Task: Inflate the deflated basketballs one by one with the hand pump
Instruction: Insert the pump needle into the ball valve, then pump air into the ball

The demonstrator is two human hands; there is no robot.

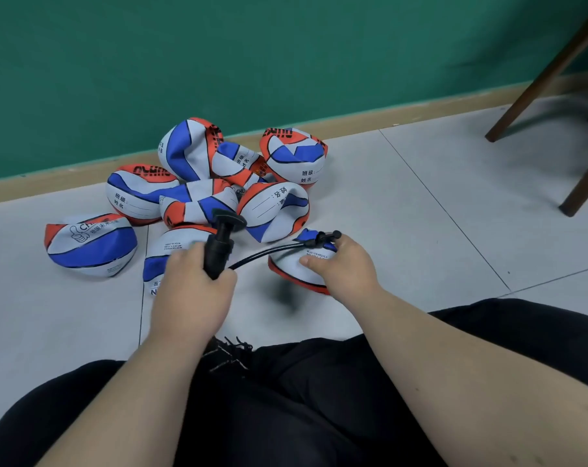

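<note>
My left hand [192, 288] grips the barrel of a black hand pump [219, 247], whose T-handle points up and away. A thin black hose [265, 254] runs from the pump to a nozzle end [323, 238]. My right hand [345, 264] holds a flattened red, white and blue basketball [294, 269] on the floor, thumb on its white panel, fingers at the hose's nozzle end near the ball's top edge. Several more deflated basketballs [215, 183] lie heaped beyond, toward the wall.
Grey tiled floor [420, 203] meets a green wall with a tan skirting board [370, 121]. Dark wooden furniture legs [535, 92] stand at the right. My legs in black trousers [302, 399] fill the foreground.
</note>
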